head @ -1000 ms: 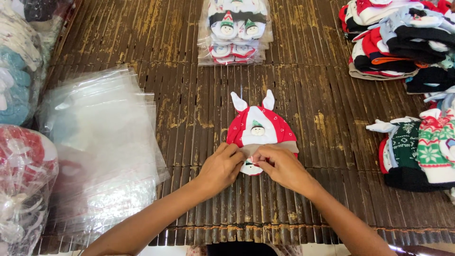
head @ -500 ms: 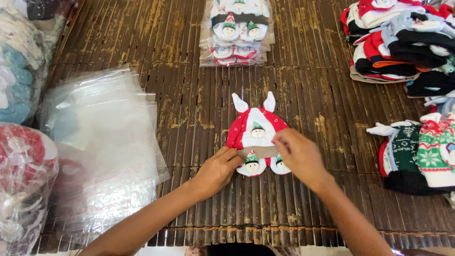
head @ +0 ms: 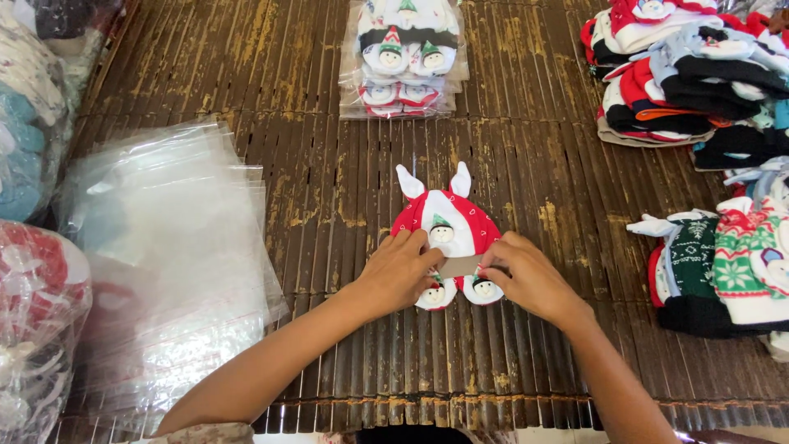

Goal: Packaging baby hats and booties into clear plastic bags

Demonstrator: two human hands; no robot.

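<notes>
A small red and white hat (head: 445, 220) with two white ears lies flat near the middle of the slatted bamboo mat (head: 329, 189). Just below its brim sit two little round booties (head: 460, 289) with snowman faces. The left hand (head: 400, 270) rests on the hat's near left edge, fingers bent and pressing down on the fabric and the left bootie. The right hand (head: 526, 275) lies on the near right edge, fingertips pressed together on the brim by a strip of brown card (head: 460, 265).

Bare mat stretches around the hat on the far side and to both sides, and a strip of it runs near the person in front of the arms.

To the left, a loose stack of clear plastic bags (head: 164, 247) spreads across the mat. At the far centre, a clear bag (head: 404, 57) holds folded hat sets. At the left edge, larger plastic bags (head: 33, 329) are stuffed with clothing. Piles of loose hats (head: 699, 74) crowd the right side.
</notes>
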